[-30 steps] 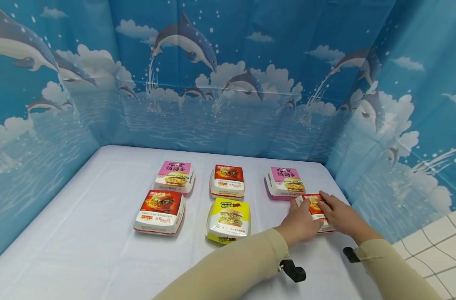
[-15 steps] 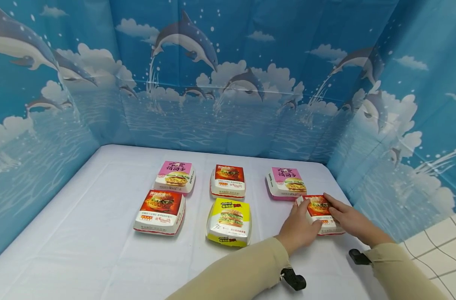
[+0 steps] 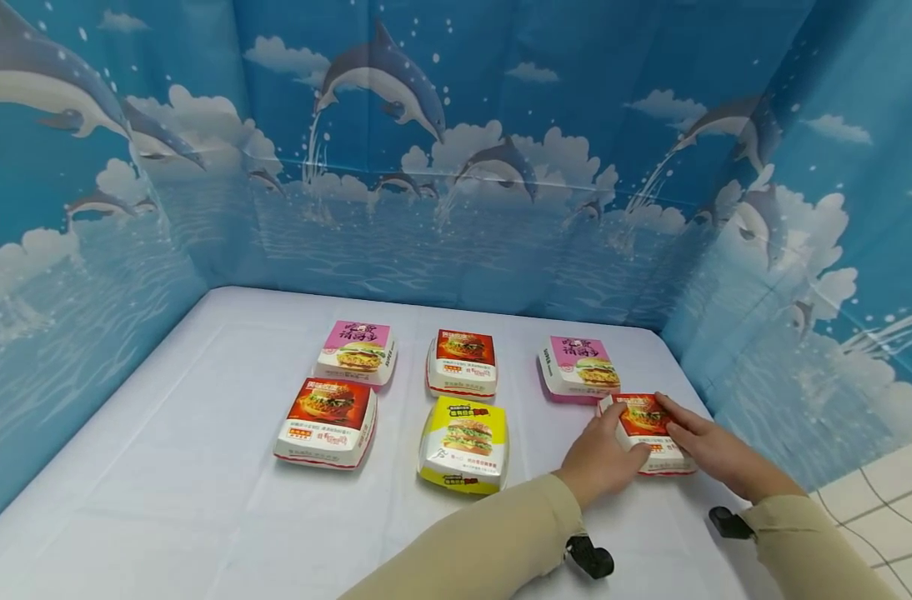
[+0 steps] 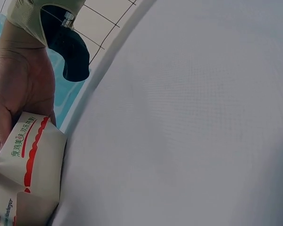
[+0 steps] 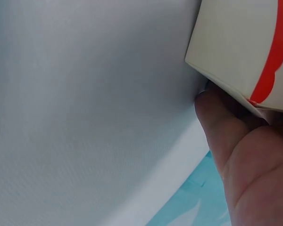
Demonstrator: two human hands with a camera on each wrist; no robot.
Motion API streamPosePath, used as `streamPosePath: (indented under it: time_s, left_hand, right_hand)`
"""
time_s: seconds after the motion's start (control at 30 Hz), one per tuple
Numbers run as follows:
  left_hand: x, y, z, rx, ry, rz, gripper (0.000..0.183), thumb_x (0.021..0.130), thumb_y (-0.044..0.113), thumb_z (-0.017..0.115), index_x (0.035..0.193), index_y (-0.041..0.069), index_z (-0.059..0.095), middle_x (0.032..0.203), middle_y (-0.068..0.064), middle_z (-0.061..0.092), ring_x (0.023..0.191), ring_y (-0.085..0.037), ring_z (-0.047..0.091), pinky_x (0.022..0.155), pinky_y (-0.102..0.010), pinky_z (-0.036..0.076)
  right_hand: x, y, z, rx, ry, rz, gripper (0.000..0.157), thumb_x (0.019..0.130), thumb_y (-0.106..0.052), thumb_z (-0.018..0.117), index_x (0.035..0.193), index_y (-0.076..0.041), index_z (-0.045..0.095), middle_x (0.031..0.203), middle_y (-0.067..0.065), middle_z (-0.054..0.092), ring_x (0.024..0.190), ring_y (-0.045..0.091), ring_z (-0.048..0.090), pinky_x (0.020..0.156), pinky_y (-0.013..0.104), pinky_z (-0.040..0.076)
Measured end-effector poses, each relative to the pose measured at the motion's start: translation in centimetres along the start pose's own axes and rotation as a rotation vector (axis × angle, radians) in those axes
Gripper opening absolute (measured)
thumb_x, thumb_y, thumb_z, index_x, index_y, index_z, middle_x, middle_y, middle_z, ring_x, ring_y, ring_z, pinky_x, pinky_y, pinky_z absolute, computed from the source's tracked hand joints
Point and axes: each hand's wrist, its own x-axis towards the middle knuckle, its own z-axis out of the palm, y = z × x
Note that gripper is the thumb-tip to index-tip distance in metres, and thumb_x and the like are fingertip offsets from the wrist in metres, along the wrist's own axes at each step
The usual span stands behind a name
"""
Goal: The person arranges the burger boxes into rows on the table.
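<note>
At the right of the table, both hands hold a red-and-white burger box (image 3: 646,421) from its two sides. My left hand (image 3: 600,457) is on the box's left side, thumb at its near corner. My right hand (image 3: 722,454) lies along the right side, fingers reaching over toward the top. In the left wrist view the right hand (image 4: 26,84) touches the end of the box (image 4: 42,174), which sits close to the white cloth. The right wrist view shows fingers (image 5: 217,117) tucked against the box's lower edge (image 5: 236,52).
A pink burger box (image 3: 579,367) stands just behind the held one. Farther left are a yellow box (image 3: 463,446), a red box (image 3: 462,364), another pink box (image 3: 357,354) and a front red box (image 3: 328,423). A dolphin-print curtain (image 3: 426,242) borders the white-covered table (image 3: 163,483).
The right hand has moved slightly right, away from the left hand, showing more of the box's top. The held box has shifted a little right. The other boxes stay put; the head view turned slightly.
</note>
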Motion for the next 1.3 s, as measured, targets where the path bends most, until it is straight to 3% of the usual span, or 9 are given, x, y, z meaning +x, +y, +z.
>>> streamPosePath:
  time_s: [0.73, 0.97, 1.3]
  left_hand:
    - [-0.10, -0.04, 0.49, 0.026, -0.006, -0.009, 0.067, 0.095, 0.054, 0.071, 0.154, 0.046, 0.041, 0.155, 0.018, 0.052, 0.136, -0.011, 0.057, 0.107, -0.040, 0.056]
    - [-0.18, -0.02, 0.32, 0.020, -0.008, -0.018, 0.067, 0.095, 0.053, 0.070, 0.155, 0.047, 0.040, 0.156, 0.017, 0.050, 0.137, -0.012, 0.056, 0.109, -0.041, 0.055]
    - [0.09, -0.08, 0.14, -0.009, -0.016, -0.002, 0.068, 0.096, 0.052, 0.069, 0.156, 0.047, 0.038, 0.160, 0.018, 0.046, 0.138, -0.013, 0.055, 0.109, -0.043, 0.056]
  right_hand:
    - [-0.02, 0.68, 0.13, 0.017, -0.012, 0.021, 0.078, 0.109, -0.061, 0.039, 0.168, -0.034, -0.004, 0.169, 0.038, -0.010, 0.148, 0.068, 0.004, 0.108, 0.084, 0.025]
    - [-0.11, 0.27, 0.21, -0.033, 0.005, 0.011, 0.079, 0.108, -0.063, 0.038, 0.169, -0.031, -0.003, 0.168, 0.041, -0.004, 0.145, 0.067, 0.014, 0.108, 0.082, 0.031]
    - [0.02, -0.09, 0.22, -0.040, 0.029, 0.002, 0.080, 0.108, -0.064, 0.038, 0.169, -0.030, -0.001, 0.168, 0.040, -0.002, 0.145, 0.066, 0.016, 0.108, 0.081, 0.030]
